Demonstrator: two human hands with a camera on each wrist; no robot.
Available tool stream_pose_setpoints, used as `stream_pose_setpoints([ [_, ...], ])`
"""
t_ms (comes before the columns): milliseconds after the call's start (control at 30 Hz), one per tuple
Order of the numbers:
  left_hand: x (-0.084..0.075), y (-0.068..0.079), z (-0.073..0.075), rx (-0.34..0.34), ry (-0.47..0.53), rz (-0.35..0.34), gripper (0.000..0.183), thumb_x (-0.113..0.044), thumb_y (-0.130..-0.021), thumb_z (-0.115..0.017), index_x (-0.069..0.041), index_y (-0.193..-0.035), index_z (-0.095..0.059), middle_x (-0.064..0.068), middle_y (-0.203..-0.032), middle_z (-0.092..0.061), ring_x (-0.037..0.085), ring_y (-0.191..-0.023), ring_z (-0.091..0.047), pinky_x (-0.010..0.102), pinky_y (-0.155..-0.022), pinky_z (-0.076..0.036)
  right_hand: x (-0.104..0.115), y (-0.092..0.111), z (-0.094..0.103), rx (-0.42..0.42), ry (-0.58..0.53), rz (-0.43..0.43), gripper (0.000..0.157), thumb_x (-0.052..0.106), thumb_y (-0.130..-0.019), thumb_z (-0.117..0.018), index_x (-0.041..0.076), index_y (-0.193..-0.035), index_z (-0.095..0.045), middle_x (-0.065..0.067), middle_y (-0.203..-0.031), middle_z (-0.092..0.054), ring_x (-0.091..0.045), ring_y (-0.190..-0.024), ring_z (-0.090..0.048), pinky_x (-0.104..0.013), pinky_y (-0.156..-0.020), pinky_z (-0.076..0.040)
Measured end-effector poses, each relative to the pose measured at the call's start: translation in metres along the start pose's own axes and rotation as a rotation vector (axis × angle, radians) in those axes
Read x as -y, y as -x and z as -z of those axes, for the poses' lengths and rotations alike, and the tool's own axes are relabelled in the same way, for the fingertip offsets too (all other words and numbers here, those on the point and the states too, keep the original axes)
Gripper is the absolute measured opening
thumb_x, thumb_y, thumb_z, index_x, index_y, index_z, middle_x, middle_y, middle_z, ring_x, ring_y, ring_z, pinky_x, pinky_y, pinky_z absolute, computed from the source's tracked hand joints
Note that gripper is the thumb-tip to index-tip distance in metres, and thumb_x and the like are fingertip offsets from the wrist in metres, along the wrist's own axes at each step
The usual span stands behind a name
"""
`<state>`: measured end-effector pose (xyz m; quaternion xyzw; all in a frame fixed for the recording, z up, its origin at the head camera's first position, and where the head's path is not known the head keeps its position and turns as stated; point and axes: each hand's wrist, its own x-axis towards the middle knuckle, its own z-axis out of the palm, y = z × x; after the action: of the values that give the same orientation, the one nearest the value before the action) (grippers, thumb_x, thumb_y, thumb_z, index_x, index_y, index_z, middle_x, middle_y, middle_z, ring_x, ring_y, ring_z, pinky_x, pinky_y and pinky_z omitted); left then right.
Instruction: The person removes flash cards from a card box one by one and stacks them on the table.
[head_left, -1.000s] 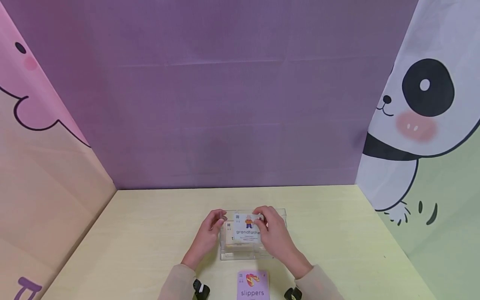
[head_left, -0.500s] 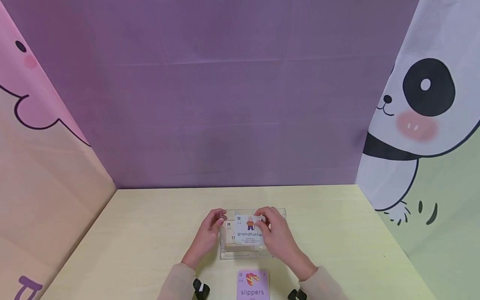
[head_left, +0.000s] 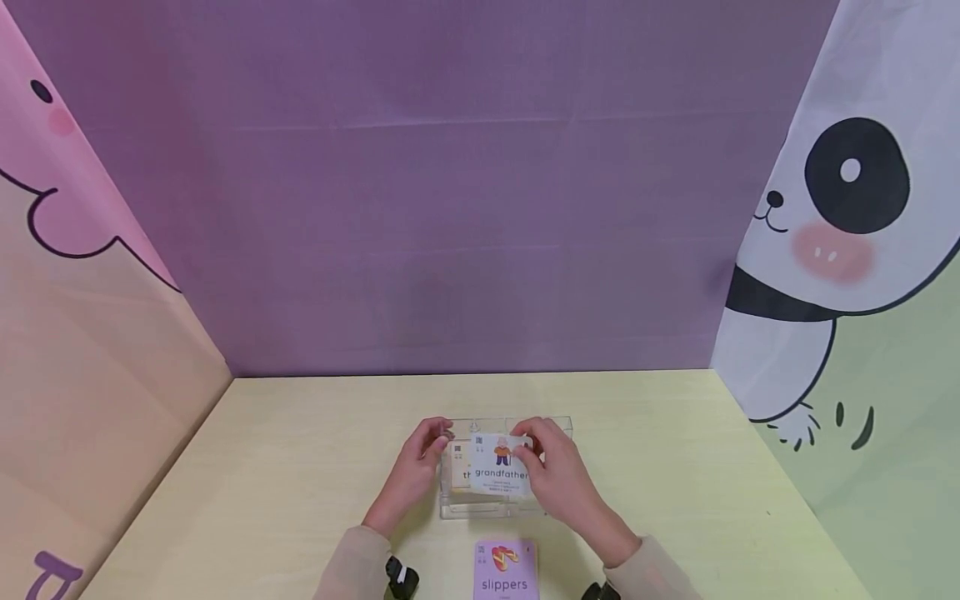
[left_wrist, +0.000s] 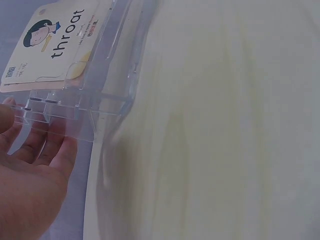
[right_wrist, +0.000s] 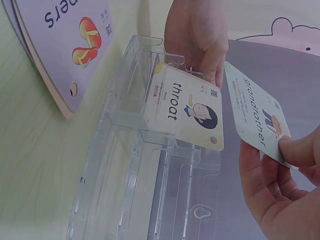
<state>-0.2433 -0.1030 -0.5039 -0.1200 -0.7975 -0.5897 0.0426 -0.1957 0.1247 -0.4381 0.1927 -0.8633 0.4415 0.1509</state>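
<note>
My right hand (head_left: pixel 558 479) pinches a pale flash card labelled "grandfather" (right_wrist: pixel 254 112) at its edge, thumb on the printed face. In the right wrist view this card is tilted and apart from the tiered clear plastic card rack (right_wrist: pixel 122 120). A "throat" flash card (right_wrist: pixel 182 105) stands in the rack's left part, with at least one more card behind it in the left wrist view. The rack's left end is gripped by my left hand (left_wrist: pixel 32 185), fingers curled at its side wall. From the head, the grandfather card overlaps the throat card.
A purple "slippers" flash card (head_left: pixel 506 571) tops a small stack on the wooden table (head_left: pixel 300 450), between my forearms and in front of the rack. Behind the table rises a purple cloth wall (head_left: pixel 465 208), with printed cloth panels on either side.
My right hand and the grandfather card have shifted slightly right and toward me, showing more of the card's word. The left hand has stayed on the rack.
</note>
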Motion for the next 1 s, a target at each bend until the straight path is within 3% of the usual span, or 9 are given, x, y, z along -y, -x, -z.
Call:
stream_pose_setpoints([
  [167,-0.007,0.003,0.001,0.004,-0.004,0.002,0.029,-0.008,-0.101,-0.045,-0.004,-0.129,-0.047,0.015,-0.123,-0.056,0.029,-0.12,-0.051,0.047,-0.108,-0.035,0.001,0.003,0.002,0.02,-0.001,-0.022,0.02,0.005,-0.09,-0.064,0.015,-0.105,-0.059,0.01,-0.086,-0.048,-0.011,-0.076,-0.046,-0.021,-0.059,-0.043],
  [467,-0.004,0.003,0.0,-0.012,-0.023,0.011,0.027,-0.011,-0.1,-0.046,-0.01,-0.127,-0.049,0.009,-0.121,-0.057,0.027,-0.12,-0.051,0.047,-0.107,-0.036,0.002,0.009,0.007,0.068,0.002,-0.038,0.018,0.006,-0.092,-0.061,0.015,-0.107,-0.057,0.008,-0.089,-0.05,-0.011,-0.077,-0.047,-0.021,-0.064,-0.044],
  [667,-0.008,0.005,0.0,-0.013,-0.033,0.004,0.028,-0.011,-0.1,-0.046,-0.007,-0.128,-0.049,0.012,-0.122,-0.057,0.028,-0.12,-0.051,0.048,-0.107,-0.036,0.002,0.012,0.009,0.084,-0.011,-0.029,0.019,0.003,-0.092,-0.06,0.014,-0.107,-0.056,0.007,-0.086,-0.049,-0.011,-0.076,-0.047,-0.021,-0.061,-0.043],
  [1000,-0.046,0.016,0.002,0.002,-0.038,0.007,0.028,-0.002,-0.099,-0.045,0.003,-0.126,-0.047,0.023,-0.121,-0.056,0.035,-0.117,-0.052,0.049,-0.105,-0.038,0.001,0.017,0.011,0.078,-0.013,-0.024,0.02,0.002,-0.092,-0.06,0.014,-0.108,-0.056,0.008,-0.089,-0.05,-0.011,-0.078,-0.047,-0.021,-0.064,-0.045],
])
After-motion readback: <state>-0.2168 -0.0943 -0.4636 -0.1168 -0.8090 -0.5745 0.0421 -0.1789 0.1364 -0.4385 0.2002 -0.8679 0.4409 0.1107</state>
